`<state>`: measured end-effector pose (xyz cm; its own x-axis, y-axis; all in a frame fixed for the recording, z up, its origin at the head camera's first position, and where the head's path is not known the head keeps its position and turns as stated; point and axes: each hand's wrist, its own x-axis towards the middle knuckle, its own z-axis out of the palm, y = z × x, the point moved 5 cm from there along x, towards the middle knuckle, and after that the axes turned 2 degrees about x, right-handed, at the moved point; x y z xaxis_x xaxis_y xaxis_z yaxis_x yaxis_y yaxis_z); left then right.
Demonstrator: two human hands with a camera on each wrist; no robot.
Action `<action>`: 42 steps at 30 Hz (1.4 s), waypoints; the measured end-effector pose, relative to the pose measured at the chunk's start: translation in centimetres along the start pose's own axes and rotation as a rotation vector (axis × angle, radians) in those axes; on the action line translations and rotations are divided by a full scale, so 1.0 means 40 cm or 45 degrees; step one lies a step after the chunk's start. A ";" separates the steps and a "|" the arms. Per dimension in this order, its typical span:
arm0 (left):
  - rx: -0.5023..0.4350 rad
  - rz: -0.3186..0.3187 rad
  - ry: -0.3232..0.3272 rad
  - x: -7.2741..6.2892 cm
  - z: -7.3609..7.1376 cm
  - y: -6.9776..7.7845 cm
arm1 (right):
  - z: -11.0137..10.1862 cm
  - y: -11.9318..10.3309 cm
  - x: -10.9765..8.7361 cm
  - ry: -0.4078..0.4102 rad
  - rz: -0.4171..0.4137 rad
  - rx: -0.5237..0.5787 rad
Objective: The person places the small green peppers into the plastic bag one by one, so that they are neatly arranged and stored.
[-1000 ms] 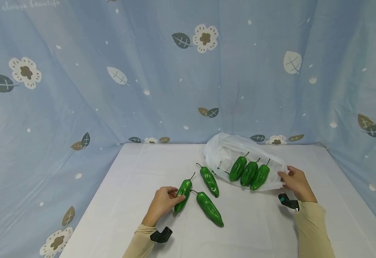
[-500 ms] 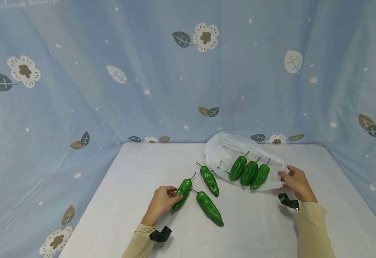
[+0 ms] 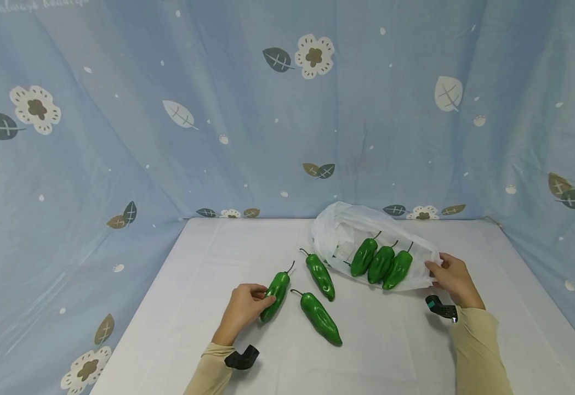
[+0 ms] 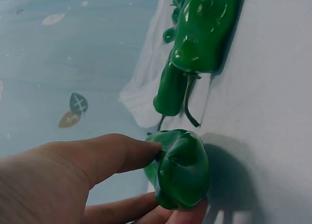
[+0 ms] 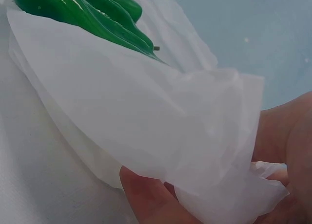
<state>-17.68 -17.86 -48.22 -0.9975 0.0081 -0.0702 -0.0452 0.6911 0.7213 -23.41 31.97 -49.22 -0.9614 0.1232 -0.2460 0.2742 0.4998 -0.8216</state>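
My left hand grips a glossy green pepper between thumb and fingers, its stem pointing away from me. In the left wrist view the pepper's blunt end faces the camera, with a shadow beside it on the cloth. My right hand pinches the right end of a thin white plastic bag, and the film bunches over its fingers. Three green peppers lie side by side at the bag's opening, stems toward the back. The bag partly hides the fingers of my right hand.
Right of the held pepper, two more green peppers lie on the white cloth: a rear one close to the bag and a nearer one. A blue patterned curtain rises behind the table and along both sides.
My left hand has shifted slightly left and back, carrying its pepper with it and away from the two loose ones. My right hand and the bag have stayed in place.
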 end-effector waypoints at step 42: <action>-0.114 0.097 0.098 0.069 -0.062 0.102 | -0.002 0.003 0.004 -0.008 0.027 0.034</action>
<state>-20.75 -16.82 -43.76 -0.9993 0.0004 0.0377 0.0298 0.6235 0.7812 -23.54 32.12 -49.30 -0.9553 0.1278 -0.2665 0.2949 0.4740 -0.8297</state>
